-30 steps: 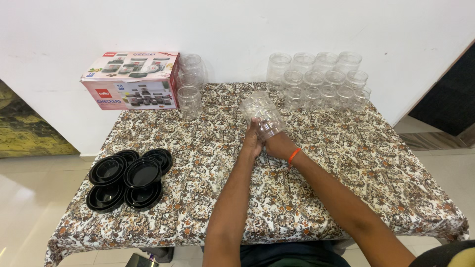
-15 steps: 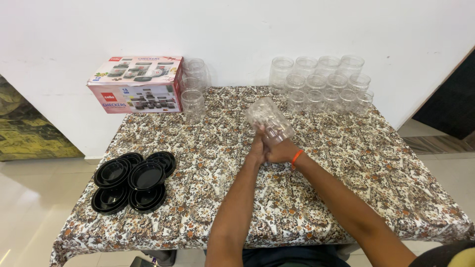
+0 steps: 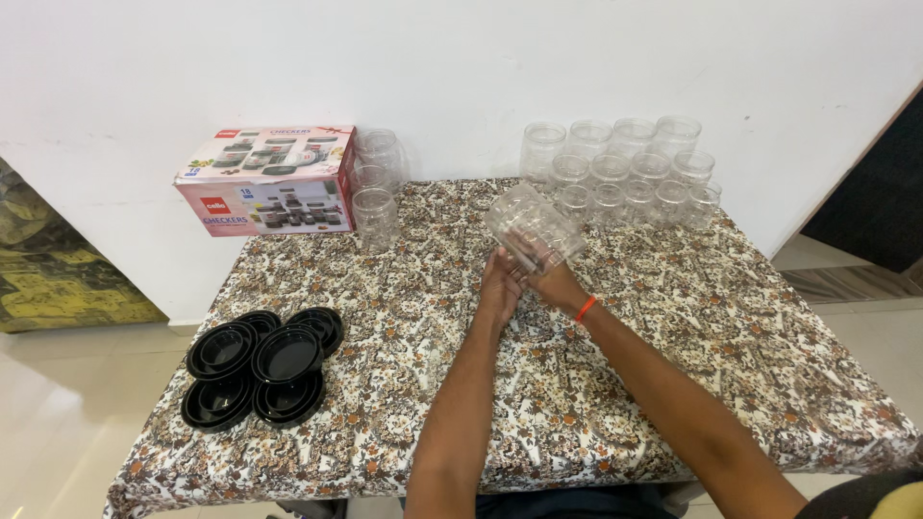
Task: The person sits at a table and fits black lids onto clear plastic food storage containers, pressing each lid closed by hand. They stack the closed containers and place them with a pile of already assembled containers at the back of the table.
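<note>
Hands both wrapped round a clear plastic jar (image 3: 535, 227) tipped on its side above the worktop (image 3: 673, 327), left hand (image 3: 500, 284) and right hand (image 3: 550, 279) gripping its base, probably needs one of those black lids (image 3: 264, 365) next

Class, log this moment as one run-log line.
left hand: steadies clear plastic jar | right hand: grips jar | jar: tilted above floral tablecloth | black round lids: stacked left
</note>
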